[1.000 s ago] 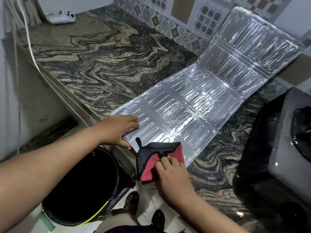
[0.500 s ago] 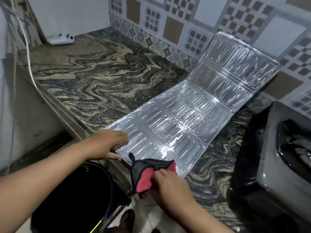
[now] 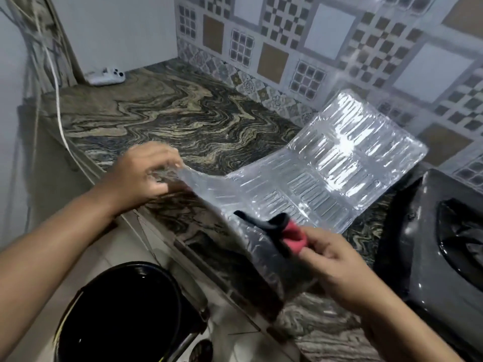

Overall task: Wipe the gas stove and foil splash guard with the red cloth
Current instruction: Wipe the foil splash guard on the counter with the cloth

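While the near end of the foil splash guard point(image 3: 308, 184) is lifted off the table point(image 3: 162, 121), the wipe has yet to land.

At centre left the left hand point(image 3: 146, 176) pinches the guard's near corner; at lower centre the right hand point(image 3: 332, 259) grips the bunched red cloth point(image 3: 292, 235) against its near edge. The gas stove point(image 3: 441, 246) sits at the right edge, just beside the guard. Thin foil probably creases or tears if pulled hard, and its swinging far end could knock the stove or slip from the pinch.
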